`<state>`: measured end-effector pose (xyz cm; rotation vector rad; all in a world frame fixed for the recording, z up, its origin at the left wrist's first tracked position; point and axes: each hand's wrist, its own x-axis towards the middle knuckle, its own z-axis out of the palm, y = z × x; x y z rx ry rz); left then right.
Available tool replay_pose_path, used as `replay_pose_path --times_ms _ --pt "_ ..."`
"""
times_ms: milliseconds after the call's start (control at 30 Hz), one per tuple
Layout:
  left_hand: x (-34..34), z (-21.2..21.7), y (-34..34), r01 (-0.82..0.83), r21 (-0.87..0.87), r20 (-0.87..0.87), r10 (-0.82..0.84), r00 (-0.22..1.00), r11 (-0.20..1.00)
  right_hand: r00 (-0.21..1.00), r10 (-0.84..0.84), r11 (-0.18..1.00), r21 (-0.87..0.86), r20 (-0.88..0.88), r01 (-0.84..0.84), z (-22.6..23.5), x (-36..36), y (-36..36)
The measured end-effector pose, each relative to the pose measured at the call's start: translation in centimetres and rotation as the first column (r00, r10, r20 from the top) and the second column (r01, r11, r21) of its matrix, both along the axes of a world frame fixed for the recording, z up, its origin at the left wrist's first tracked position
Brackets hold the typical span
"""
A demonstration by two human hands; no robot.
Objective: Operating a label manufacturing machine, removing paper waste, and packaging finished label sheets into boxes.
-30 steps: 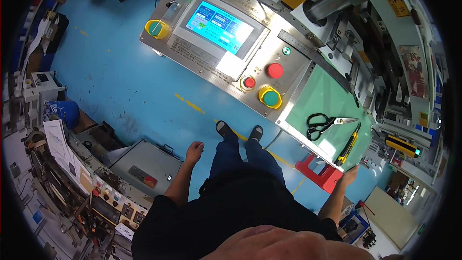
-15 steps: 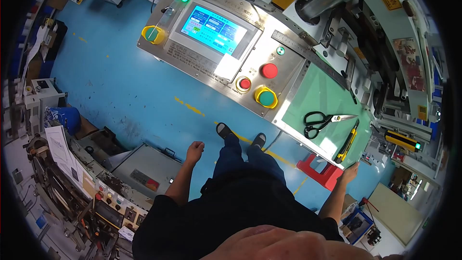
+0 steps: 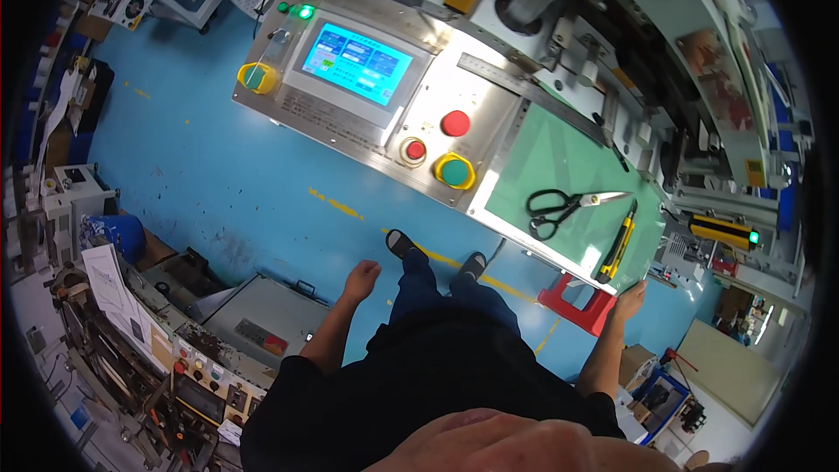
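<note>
My left hand [image 3: 363, 281] hangs over the blue floor, its fingers loosely curled in, with nothing seen in them. At the near right corner of a green-topped worktable, my right hand [image 3: 630, 300] meets the edge, fingers stretched along it and partly hidden. Just beyond that hand, a yellow and black utility knife [image 3: 617, 250] lies on the green mat [image 3: 546, 153]. Black-handled scissors [image 3: 566, 208] rest left of the knife, blades pointing right. A steel ruler [image 3: 529, 92] lies along the mat's far side.
A steel control panel [image 3: 350, 127] with a lit touchscreen [image 3: 357, 63], red buttons and yellow-ringed green buttons adjoins the mat. Machine parts rise behind it. A red stool [image 3: 572, 304] stands under the table's near edge. Another machine with a grey cabinet [image 3: 262, 319] is at lower left.
The panel, mat and tools have shifted left and slightly up in view as the head turned. My left hand has moved slightly right; my right hand stays at the table corner.
</note>
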<state>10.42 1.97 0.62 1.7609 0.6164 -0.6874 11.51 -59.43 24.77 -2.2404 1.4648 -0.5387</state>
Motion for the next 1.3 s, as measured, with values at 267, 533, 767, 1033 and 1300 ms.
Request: replay_pose_path --times_ms 267,533,767,1033,1300 --pt "6.0 18.7 -15.7 0.771 -0.228 0.307 -0.708 0.636 0.594 0.899 0.256 0.911 -0.222 -0.355 -0.347 -3.7 -2.6 -3.1" --pt "4.8 33.3 -37.3 0.806 -0.019 0.769 -0.507 0.390 0.592 0.882 0.201 0.862 0.350 0.427 -0.366 -0.3 -5.4 -2.1" --pt "-0.8 32.4 -57.2 0.350 0.598 0.760 -0.649 0.038 0.721 0.728 0.067 0.123 0.718 0.683 -0.685 -3.2 -15.9 -13.7" --pt "-2.1 29.2 -64.3 0.054 0.807 0.573 -0.801 0.175 0.589 0.861 0.073 0.200 0.839 0.503 -0.507 -4.2 -22.0 -33.2" --pt "-2.0 28.3 -66.2 -0.080 0.892 0.448 -0.849 0.281 0.445 0.874 -0.078 0.300 0.847 0.480 -0.439 -5.8 -20.9 -44.8"
